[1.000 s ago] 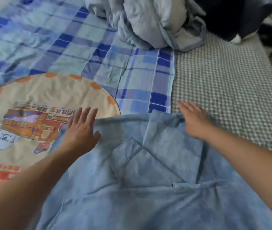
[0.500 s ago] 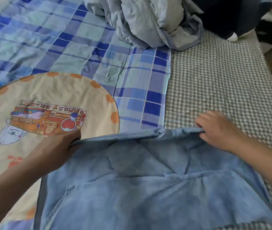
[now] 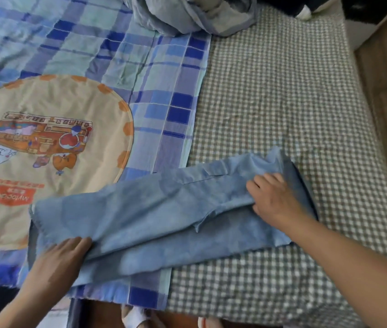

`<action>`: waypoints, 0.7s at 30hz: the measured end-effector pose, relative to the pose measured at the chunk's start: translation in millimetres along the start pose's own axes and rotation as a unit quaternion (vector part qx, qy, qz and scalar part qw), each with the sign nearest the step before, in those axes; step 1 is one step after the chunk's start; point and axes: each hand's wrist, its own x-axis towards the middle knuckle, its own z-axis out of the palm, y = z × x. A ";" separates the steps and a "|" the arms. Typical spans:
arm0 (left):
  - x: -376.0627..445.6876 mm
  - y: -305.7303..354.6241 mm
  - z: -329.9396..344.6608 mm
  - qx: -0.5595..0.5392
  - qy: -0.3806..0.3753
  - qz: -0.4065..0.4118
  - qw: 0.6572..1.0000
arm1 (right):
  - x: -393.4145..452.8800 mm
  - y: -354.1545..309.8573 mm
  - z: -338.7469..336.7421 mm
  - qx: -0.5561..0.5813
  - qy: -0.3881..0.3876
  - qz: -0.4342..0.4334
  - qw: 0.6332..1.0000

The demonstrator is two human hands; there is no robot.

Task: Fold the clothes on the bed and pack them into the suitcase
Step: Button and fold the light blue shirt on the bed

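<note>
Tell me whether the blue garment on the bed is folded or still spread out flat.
Folded. The blue garment lies as a narrow band, its upper layer doubled over a lower one, with both hands at its ends.

From my feed the scene is evenly lit by soft, diffuse daylight, brightest on the checked sheet [image 3: 282,91] beyond the fingertips of the right hand [image 3: 275,200]; I can't tell exactly where the light comes from. Shadows are faint: a thin dark line under the fold of the blue garment [image 3: 152,214] just beside the left hand [image 3: 57,263], and a soft one along the cloth edge past the right hand's fingers. No glare anywhere. The picture is soft overall, with motion smear on both hands and forearms. Wide-angle distortion bends the plaid blanket [image 3: 93,43] lines far from the fingers, and the corners go dim and blurred.
</note>
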 end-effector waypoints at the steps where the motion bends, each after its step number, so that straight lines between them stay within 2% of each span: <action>1: -2.8 3.9 0.8 0.009 -0.034 -0.026 0.999 | -6.6 -5.2 2.5 0.001 -0.006 -0.013 1.000; 3: -0.8 22.1 -2.7 -0.001 -0.049 -0.089 0.995 | -19.5 -13.4 13.1 -0.007 -0.035 -0.018 0.999; 5: 13.9 54.5 -17.0 -0.037 0.020 -0.085 0.995 | -28.3 -18.9 20.2 -0.016 -0.066 0.011 0.998; 7: 38.9 93.4 -28.1 -0.103 0.083 0.024 0.991 | -33.7 -21.1 20.0 0.015 -0.070 0.030 0.997; 10: 79.3 154.2 -40.8 -0.105 0.089 0.144 0.980 | -35.5 -18.6 3.6 0.107 -0.010 0.033 0.994; 12: 101.9 178.9 -30.7 -0.071 0.076 0.172 0.979 | -24.0 -3.4 -8.2 0.155 0.081 0.133 0.976; 13: 109.1 185.4 -22.6 -0.056 0.066 0.176 0.981 | -12.6 9.6 -14.0 0.184 0.119 0.228 0.949; 14: 113.2 188.2 -14.8 -0.044 0.059 0.178 0.981 | 2.6 24.1 -19.9 0.231 0.122 0.333 0.906; 16: 116.4 189.0 -4.7 -0.028 0.055 0.181 0.982 | 35.3 50.4 -28.2 0.345 0.031 0.488 0.801; 18: 116.2 188.0 0.0 -0.022 0.065 0.183 0.981 | 64.7 69.6 -25.4 0.416 -0.072 0.526 0.738; 21: 115.5 189.5 3.6 -0.014 0.068 0.185 0.980 | 93.7 94.6 -4.7 0.502 -0.117 0.535 0.669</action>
